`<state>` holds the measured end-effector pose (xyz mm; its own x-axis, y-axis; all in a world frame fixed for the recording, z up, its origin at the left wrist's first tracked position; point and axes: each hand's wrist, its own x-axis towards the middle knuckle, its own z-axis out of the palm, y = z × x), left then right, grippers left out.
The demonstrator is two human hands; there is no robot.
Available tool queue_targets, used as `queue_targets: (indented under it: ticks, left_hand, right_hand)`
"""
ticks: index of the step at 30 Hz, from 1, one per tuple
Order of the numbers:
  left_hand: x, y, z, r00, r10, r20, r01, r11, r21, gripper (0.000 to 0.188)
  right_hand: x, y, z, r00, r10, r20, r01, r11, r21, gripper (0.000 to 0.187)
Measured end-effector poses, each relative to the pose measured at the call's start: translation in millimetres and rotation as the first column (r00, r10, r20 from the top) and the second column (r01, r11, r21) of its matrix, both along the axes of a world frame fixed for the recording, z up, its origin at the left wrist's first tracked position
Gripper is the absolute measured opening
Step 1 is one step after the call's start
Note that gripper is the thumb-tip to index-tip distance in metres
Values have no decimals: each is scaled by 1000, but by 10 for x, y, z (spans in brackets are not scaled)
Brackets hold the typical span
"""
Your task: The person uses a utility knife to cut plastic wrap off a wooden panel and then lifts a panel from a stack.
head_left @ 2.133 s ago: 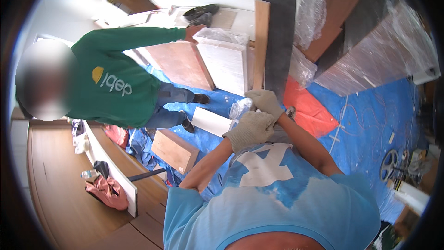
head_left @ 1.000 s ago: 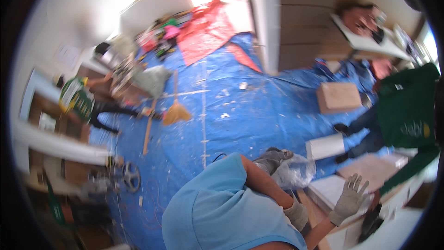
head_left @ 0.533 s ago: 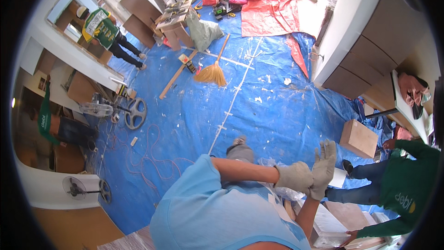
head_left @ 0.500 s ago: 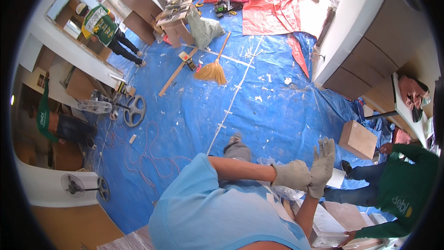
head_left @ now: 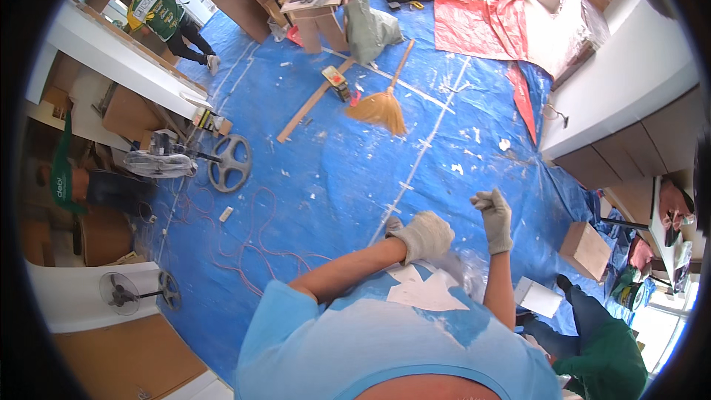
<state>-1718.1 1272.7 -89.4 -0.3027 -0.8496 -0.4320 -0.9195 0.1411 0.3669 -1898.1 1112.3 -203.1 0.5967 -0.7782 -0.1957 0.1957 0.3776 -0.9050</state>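
Left hand and right hand curl below centre (holding anything? can't tell), broom lying untouched upper centre, scraps littering the blue tarp.

- One camera sits on the person's head, the left of a pair, and looks down and forward at the broom.
- The blue shirt, below the broom, is very near and looks big.
- The left hand and right hand, also below the broom, are a bit farther off. The broom is farther still.
- The round view is very wide: a fan left of the broom and a white wall right of it both fit.
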Motion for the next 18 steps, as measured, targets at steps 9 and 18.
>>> queue_targets:
  ticks: [9,18]
  left_hand:
    - [2735,319,192,685,677,-270,-721,574,-389,34]
    - [5790,1225,-1572,314,935,167,-949,304,86,25]
  right_hand:
    - [-377,228,-2145,-316,645,-696,-847,138,513,29]
    - [2429,-954,-2937,-194,511,-837,-703,523,482,55]
